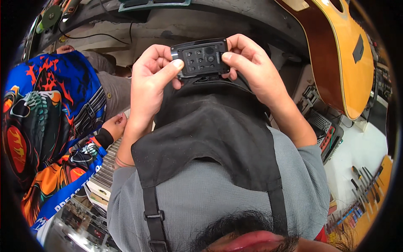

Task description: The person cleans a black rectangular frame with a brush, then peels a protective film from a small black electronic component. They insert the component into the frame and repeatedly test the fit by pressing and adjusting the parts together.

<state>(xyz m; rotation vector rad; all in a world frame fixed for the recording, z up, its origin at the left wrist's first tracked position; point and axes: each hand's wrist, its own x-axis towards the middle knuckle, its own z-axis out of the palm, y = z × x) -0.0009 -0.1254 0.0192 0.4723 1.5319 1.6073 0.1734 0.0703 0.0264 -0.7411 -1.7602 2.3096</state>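
Note:
A black guitar preamp panel [204,59] with several small knobs is held up in front of my apron. Its knob side is turned toward me. My left hand [156,69] pinches its left end, thumb on the front and fingers curled behind. At the right end, my right hand [245,59] grips it with the thumb pressed on the front edge. The fingers behind the panel are partly hidden. Just below it hangs the black apron [205,122] that I wear.
An acoustic guitar [336,50] with an amber body lies at the upper right. A dark workbench [235,17] runs along the far side, with a green frame [153,4] on it. At my left is a person in a colourful sleeve [54,96]. Hand tools [365,185] line the right wall.

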